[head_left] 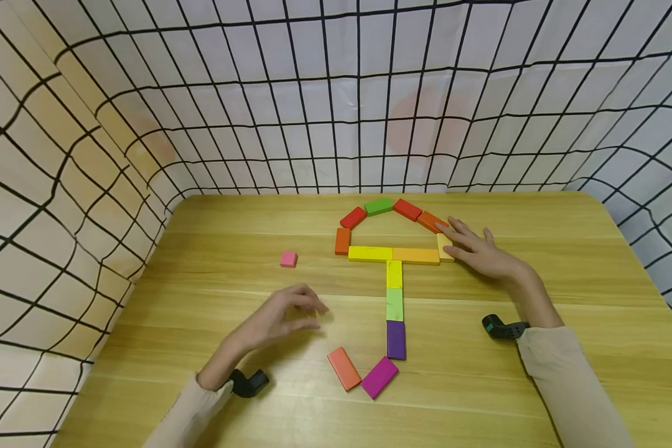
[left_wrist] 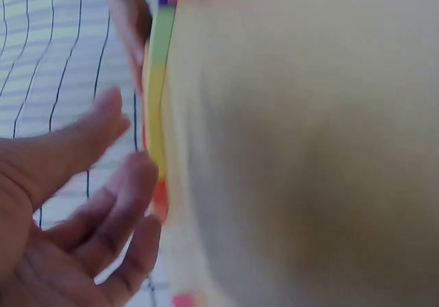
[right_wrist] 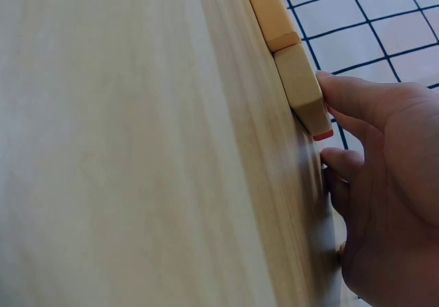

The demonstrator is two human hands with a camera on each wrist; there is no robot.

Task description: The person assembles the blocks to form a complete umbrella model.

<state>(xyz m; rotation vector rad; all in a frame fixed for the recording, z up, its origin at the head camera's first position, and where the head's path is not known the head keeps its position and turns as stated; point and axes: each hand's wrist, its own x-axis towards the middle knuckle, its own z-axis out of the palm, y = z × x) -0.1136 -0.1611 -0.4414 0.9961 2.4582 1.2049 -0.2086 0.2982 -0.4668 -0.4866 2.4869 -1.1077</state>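
Observation:
Coloured wooden blocks lie flat on the table in an umbrella-like outline. My right hand (head_left: 478, 252) is at its right corner, fingers fairly straight, by the pale yellow block (head_left: 445, 247) and the orange-red block (head_left: 432, 221). In the right wrist view the thumb (right_wrist: 350, 94) touches or nearly touches the pale block (right_wrist: 302, 88). My left hand (head_left: 282, 317) hovers left of the stem, fingers loosely bent with nothing between them. The stem has a yellow block (head_left: 394, 274), a light green block (head_left: 394, 304) and a purple block (head_left: 396, 340).
The magenta block (head_left: 379, 377) and coral block (head_left: 344, 368) form the bottom hook. A small pink block (head_left: 288, 259) lies apart at the left. Red blocks and a green block (head_left: 378, 206) make the top arc. Black netting over white sheeting (head_left: 341, 99) stands behind the table (head_left: 201, 298).

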